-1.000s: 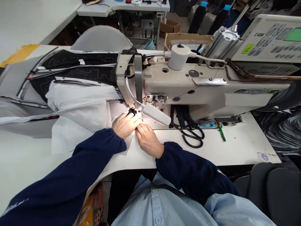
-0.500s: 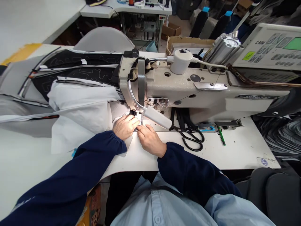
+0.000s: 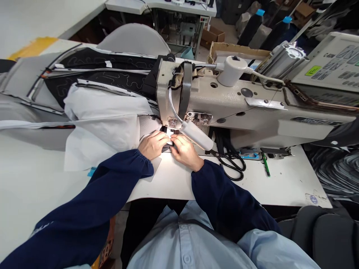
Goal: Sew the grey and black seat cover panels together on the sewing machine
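Note:
My left hand (image 3: 153,145) is closed at the near edge of the sewn cover, beside the grey mesh fabric (image 3: 148,125). My right hand (image 3: 185,151) pinches a small white piece of material (image 3: 169,136) under the sewing machine's (image 3: 202,95) needle area. The fingertips of both hands nearly meet there, in bright lamp light. A dark strip lies just below them. White cloth (image 3: 106,125) of the cover spreads to the left of my left hand. The needle itself is hidden behind the lamp head (image 3: 197,136) and fingers.
Black-handled scissors (image 3: 231,166) lie right of my right hand, with black straps (image 3: 221,140) behind. A green pen-like tool (image 3: 265,165) rests farther right on the white table (image 3: 297,183). The grey and black cover (image 3: 30,87) fills the left side. A control panel (image 3: 331,67) stands at the back right.
My right hand has moved up towards the needle area, its fingers now drawn together at the white piece. My left hand stays beside the fabric. The whole view has shifted slightly.

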Tool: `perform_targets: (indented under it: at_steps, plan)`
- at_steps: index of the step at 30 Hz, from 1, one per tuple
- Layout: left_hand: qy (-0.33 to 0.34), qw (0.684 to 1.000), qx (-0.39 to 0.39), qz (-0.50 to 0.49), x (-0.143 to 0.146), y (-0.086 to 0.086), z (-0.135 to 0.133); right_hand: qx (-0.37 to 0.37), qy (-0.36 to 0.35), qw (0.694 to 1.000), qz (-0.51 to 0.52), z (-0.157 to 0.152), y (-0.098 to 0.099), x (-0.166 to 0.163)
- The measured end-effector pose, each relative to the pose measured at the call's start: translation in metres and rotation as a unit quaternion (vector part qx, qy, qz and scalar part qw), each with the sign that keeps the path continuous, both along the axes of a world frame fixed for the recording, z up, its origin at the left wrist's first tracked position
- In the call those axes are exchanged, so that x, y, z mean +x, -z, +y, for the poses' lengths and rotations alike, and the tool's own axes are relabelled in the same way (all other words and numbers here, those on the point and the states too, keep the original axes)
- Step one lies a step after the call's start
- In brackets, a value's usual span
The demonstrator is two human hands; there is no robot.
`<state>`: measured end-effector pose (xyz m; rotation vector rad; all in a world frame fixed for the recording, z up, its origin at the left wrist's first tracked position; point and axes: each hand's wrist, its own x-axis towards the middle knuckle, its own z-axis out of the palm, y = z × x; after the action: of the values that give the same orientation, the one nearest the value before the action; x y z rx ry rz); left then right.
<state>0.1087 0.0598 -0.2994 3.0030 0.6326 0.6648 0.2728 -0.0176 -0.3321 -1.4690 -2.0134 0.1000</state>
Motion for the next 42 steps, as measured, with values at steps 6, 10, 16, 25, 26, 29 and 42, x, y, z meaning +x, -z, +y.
perform_targets:
  at_steps: [6,10,16,25,26,29,42]
  plan:
    - [-0.054,0.998,-0.019,0.032,0.001,0.001,-0.001,0.017,-0.005,1.0,-0.019,0.007,-0.005,-0.001]
    - [-0.061,0.998,-0.003,0.027,0.001,0.003,-0.002,0.043,-0.028,0.999,0.001,0.015,-0.004,0.0]
    - [-0.068,0.997,0.026,0.036,0.0,0.005,-0.003,0.03,-0.011,0.998,0.057,0.018,-0.001,0.004]
    - [-0.033,0.998,0.035,0.038,-0.004,0.007,0.002,0.046,-0.019,0.996,-0.079,0.009,0.005,-0.004]
    - [-0.026,0.998,0.035,0.038,-0.005,0.008,0.003,0.048,-0.017,0.995,-0.086,0.006,0.005,-0.007]
    - [-0.012,0.998,0.039,0.04,-0.006,0.008,0.004,0.05,-0.006,0.995,-0.088,-0.008,-0.001,-0.011]
    - [0.021,0.996,0.09,0.002,-0.005,0.005,0.005,0.08,-0.033,0.996,0.01,-0.024,-0.011,-0.009]
